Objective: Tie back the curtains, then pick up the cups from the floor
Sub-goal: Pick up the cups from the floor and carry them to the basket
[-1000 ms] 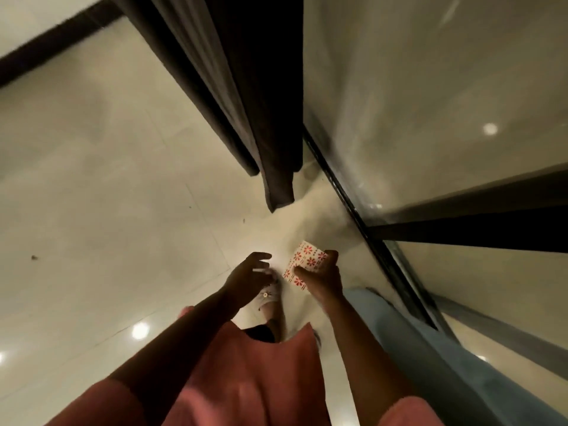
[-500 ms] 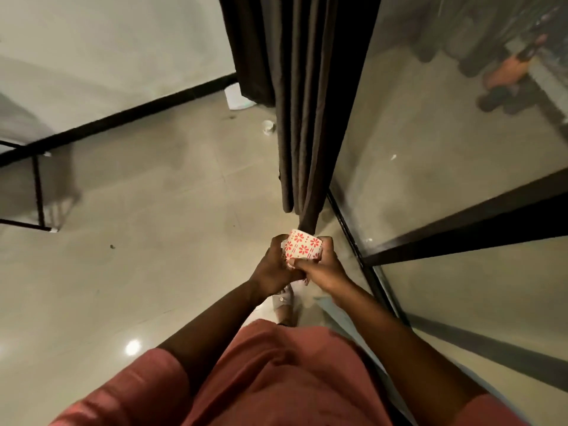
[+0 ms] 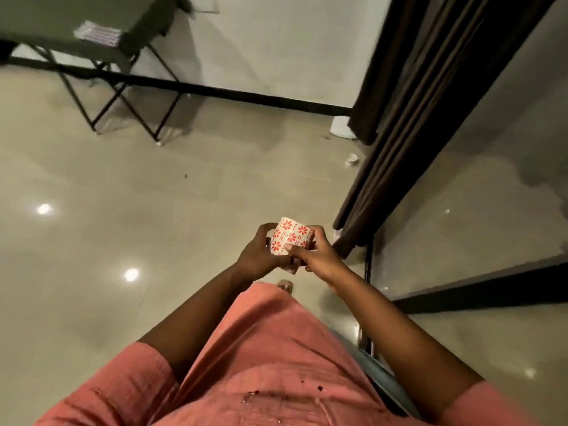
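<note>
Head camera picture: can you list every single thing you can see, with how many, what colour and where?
Patterned cup: one, white with red flowers, held in both hands in the middle.
Small cup: one, white, on the floor beside the curtain.
White object: one, on the floor by the wall, partly behind the curtain; cannot tell what it is.
Curtain: one, dark brown, hanging at the right along the glass.
Glass door: one, dark frame, far right.
Folding table: one, dark with black crossed legs, top left.
Floor: glossy beige tiles.
Baseboard: one, black, along the white wall.
Shirt: one, pink, at the bottom.
Left hand: grips the cup.
Right hand: fingers pinch the cup.
</note>
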